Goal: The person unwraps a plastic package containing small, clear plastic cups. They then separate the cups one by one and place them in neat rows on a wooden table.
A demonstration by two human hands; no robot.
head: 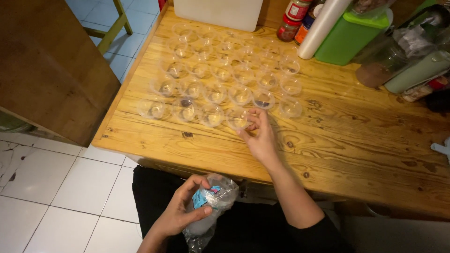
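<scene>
Clear plastic cups (220, 75) stand in rows on the wooden counter (356, 140); the right hand (260, 136) pinches one cup (238, 118), the left hand (180, 211) grips a bag (213, 201).

The table (337, 136) is knotty pale wood with a strong grain and a soft, varnished sheen. On it stand small cups (220, 75) of thin, clear, glossy plastic; the right hand (260, 138) touches one cup (238, 118). The left hand (180, 211) holds a crinkled transparent plastic bag (213, 201), shiny with creases. A green container (349, 37) looks like smooth matt plastic. The floor tiles (56, 187) are glazed white, faintly glossy.
</scene>
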